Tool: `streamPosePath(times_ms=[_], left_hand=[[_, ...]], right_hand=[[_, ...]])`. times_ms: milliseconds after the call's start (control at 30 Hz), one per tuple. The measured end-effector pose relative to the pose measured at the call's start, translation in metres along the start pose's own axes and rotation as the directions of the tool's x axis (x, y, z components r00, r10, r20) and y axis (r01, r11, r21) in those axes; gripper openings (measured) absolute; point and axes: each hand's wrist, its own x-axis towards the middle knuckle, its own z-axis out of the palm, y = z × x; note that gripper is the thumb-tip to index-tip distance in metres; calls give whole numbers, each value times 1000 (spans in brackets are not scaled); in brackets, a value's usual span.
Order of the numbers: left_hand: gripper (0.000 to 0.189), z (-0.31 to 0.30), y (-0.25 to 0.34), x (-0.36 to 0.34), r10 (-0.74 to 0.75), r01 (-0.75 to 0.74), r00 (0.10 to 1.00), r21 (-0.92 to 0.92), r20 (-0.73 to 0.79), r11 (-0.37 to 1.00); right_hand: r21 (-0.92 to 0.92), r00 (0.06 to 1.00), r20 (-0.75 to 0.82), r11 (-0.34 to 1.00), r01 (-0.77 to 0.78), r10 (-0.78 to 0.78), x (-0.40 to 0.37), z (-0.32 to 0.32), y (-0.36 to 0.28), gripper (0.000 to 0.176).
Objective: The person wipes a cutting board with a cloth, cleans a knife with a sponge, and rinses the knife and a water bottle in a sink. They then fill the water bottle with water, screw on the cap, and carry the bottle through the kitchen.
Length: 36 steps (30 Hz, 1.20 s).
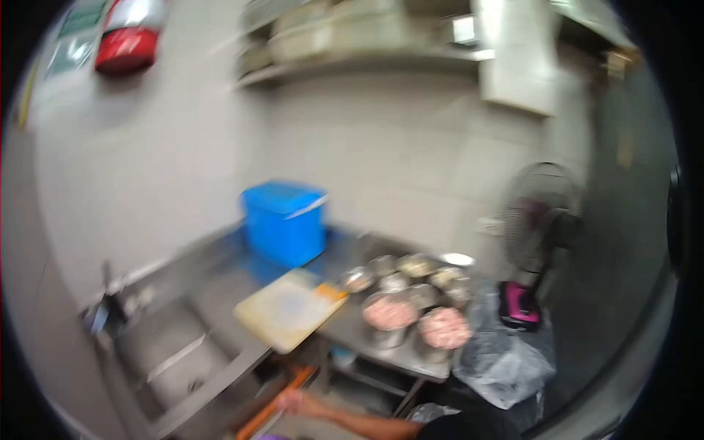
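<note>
My right hand (292, 402) reaches in from the lower right, at a long orange strip (277, 402) below the front of the counter. Motion blur smears its fingers, so I cannot tell whether they grip the strip. A black sleeve (469, 425) covers the upper part of this arm. Just above the hand, a worn whitish cutting board (275, 312) lies on the steel counter, with an orange-yellow item (331, 293) at its right corner. A bit of something purple (273, 437) shows at the bottom edge. My left hand is out of the picture.
Left of the board is a steel sink (172, 359); behind it stands a blue lidded bucket (284, 224). Two metal pots of pink, meat-like food (390, 312) and several smaller bowls (416, 265) crowd the right. Beyond are clear plastic bags (506, 370) and a fan (543, 213).
</note>
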Motion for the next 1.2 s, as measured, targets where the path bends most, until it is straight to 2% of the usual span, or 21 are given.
streamPosePath(times_ms=[33,67,100,133,167,233,267,300,333,400,533,600,667,733,767,833,867,933,1067,1133,1200], left_hand=[[81,-7,-23,15,13,-40,987,-162,-161,986],[84,-16,-27,34,4,-112,938,-292,-347,950],[75,-30,-13,37,-218,161,913,-186,-344,969],[70,-49,-22,34,-241,223,882,-92,-404,970],[70,-55,-17,38,-254,234,830,-104,-497,967],[69,-89,1,84,-263,235,767,-124,-585,964],[69,-103,11,103,-288,243,756,-157,-588,957],[70,-116,-2,99,-265,332,715,-19,-647,943],[72,-124,4,111,-309,382,632,-60,-711,922],[78,-135,-5,114,-229,427,573,48,-787,903],[84,-159,2,142,-120,539,407,132,-905,832],[84,-162,3,152,-126,572,329,91,-936,815],[84,-163,5,153,-81,624,268,109,-960,773],[82,-159,4,154,-165,554,131,-65,-978,830],[83,-158,3,148,-164,565,120,-68,-979,822],[84,-161,4,135,-138,597,95,-55,-986,801],[92,-159,5,134,-141,581,51,-86,-989,810],[93,-159,8,130,-114,562,11,-88,-993,822],[94,-165,8,122,-66,547,-39,-76,-997,834],[95,-167,9,117,-57,541,-52,-76,-997,838],[96,-168,11,113,-49,532,-65,-76,-997,843]], right_hand=[[-80,995,28,992,-98,101,45,2,7,33],[-7,994,79,997,-73,74,90,10,-10,38],[-31,966,212,989,-144,148,136,7,8,43],[392,951,0,874,-285,310,175,39,-4,53],[380,966,84,889,-256,243,227,41,30,63],[588,942,123,742,-323,313,325,65,59,76],[619,922,145,694,-368,360,366,81,71,93],[694,895,145,601,-395,421,407,95,103,94],[762,861,139,502,-409,490,440,111,139,96],[841,766,189,301,-449,615,502,138,183,99],[745,680,45,428,-511,732,594,201,213,96],[770,718,-11,464,-438,696,641,217,229,91],[858,922,229,384,-342,312,676,217,230,83],[680,944,240,655,-329,225,682,222,198,72],[672,937,255,653,-350,240,677,227,195,72],[428,748,449,618,-660,488,664,239,195,58],[419,735,459,608,-675,499,659,249,196,58],[97,291,635,300,-949,716,650,272,197,38],[68,319,644,362,-929,696,654,293,227,26],[-44,480,737,742,-669,476,657,285,236,21],[-80,440,779,766,-638,447,660,280,247,25]])
